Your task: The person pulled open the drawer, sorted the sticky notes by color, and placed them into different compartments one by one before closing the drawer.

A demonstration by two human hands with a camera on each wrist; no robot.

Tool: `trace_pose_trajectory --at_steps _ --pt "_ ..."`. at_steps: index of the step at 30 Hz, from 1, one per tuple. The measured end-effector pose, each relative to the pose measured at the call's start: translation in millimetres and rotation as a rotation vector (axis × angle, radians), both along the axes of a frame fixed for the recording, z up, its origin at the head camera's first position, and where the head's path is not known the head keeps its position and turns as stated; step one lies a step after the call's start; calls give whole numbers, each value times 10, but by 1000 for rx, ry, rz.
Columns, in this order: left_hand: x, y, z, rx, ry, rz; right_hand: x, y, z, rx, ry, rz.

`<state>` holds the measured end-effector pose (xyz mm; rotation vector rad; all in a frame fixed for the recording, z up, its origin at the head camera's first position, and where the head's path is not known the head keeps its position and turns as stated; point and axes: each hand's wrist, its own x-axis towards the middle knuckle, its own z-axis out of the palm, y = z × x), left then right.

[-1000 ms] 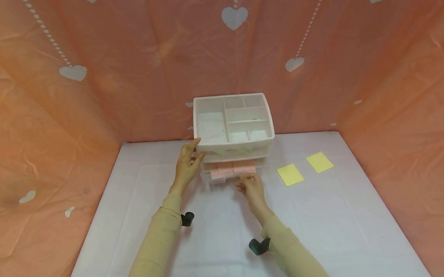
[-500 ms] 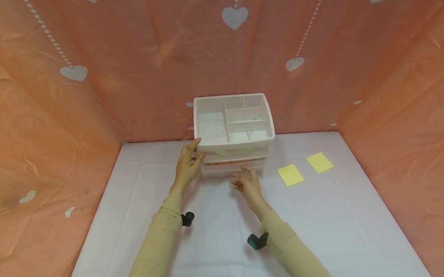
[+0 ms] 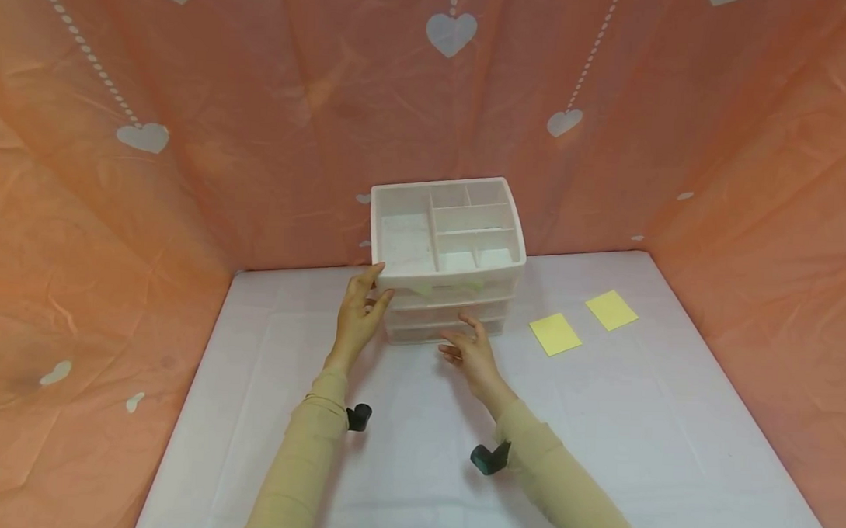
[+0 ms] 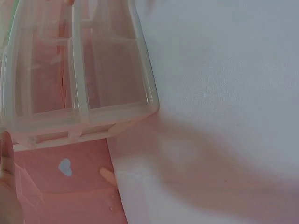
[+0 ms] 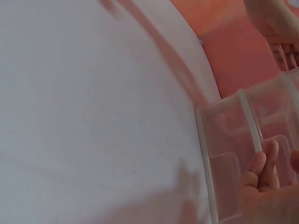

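Note:
A white plastic drawer organizer point(image 3: 404, 244) stands against the back cloth, a divided tray on top and see-through drawers below. All its drawers are in, the middle drawer point(image 3: 421, 317) included. My left hand point(image 3: 353, 321) holds the organizer's left front corner, index finger up at the top rim and thumb lower on the front. My right hand point(image 3: 477, 364) is at the drawer fronts, its fingers loosely bent and nothing in them. From the right wrist, its fingertips point(image 5: 258, 161) show right at the clear front. A thin reddish edge shows through one drawer point(image 4: 46, 79) from the left wrist.
Two yellow sticky notes point(image 3: 556, 334) lie apart on the white tablecloth point(image 3: 634, 427) to the right of the organizer. Orange cloth point(image 3: 315, 136) with white hearts walls the table at the back and both sides. A black wrist device point(image 3: 489, 458) sticks out from the right sleeve.
The middle drawer, pulled out with pink paper showing, has slid in flush. My right hand has loosened its fingers at the front. The left hand has stayed at the corner.

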<state>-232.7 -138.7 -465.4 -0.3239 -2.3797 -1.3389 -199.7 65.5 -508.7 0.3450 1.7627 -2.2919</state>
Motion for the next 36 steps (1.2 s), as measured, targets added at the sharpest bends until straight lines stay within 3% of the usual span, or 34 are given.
trace_pose_trajectory --at_steps 7,15,29,36 --pt "-9 -2 -8 -5 27 1 -16 42 -73 -59 -85 -28" --pt "3 -4 -16 7 8 -4 -42 108 -174 -162 -133 25" --pt "10 5 -16 24 12 0 -69 155 -229 -332 -109 37" --pt "14 8 -5 25 2 -2 -62 178 -251 -321 -124 49"
